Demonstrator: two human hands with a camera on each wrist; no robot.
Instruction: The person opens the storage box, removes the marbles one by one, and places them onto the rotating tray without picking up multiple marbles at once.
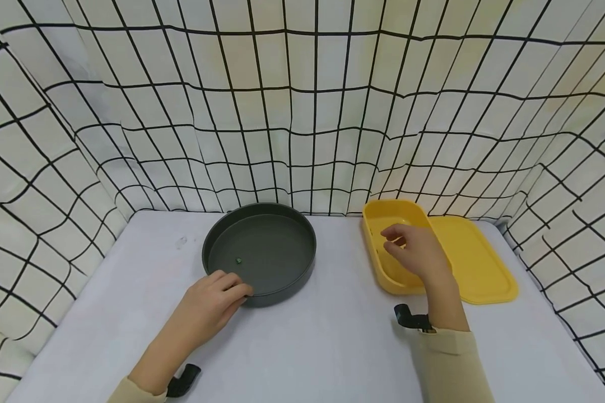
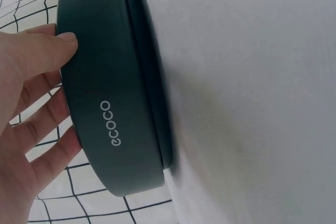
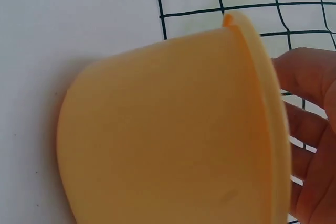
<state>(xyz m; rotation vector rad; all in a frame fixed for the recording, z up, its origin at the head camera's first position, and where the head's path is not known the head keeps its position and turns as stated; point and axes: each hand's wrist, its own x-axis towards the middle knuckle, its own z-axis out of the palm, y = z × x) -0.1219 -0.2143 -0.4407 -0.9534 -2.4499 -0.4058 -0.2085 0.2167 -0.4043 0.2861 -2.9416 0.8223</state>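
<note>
In the head view, a dark round pan [image 1: 269,238] is seen on the white table [image 1: 343,341], and a small green piece [image 1: 239,261] lies inside it, toward the near left of the floor. The pan is held at its near rim by the left hand [image 1: 213,305], so the piece is found just beyond these fingers, on the far side of the rim. By the right hand [image 1: 417,252] the piece is not approached; this hand is placed well apart, above the yellow box [image 1: 376,257]. The long axis of the box is directed away from the person, and it is crossed by the right fingers from the right side. Between the right thumb and forefinger a moderate gap is left, and nothing is seen in it. The yellow lid [image 1: 476,263] is laid just to the right of the box.

In the left wrist view, the thumb is pressed on the outer wall, above the printed letters [image 2: 109,123], while the other fingers are passed behind the rim; their tips are hidden.

In the right wrist view, much of the picture is taken by the outer wall of the box. The fingers are seen behind its rim, slightly bent; whether the inside is touched cannot be told.
</note>
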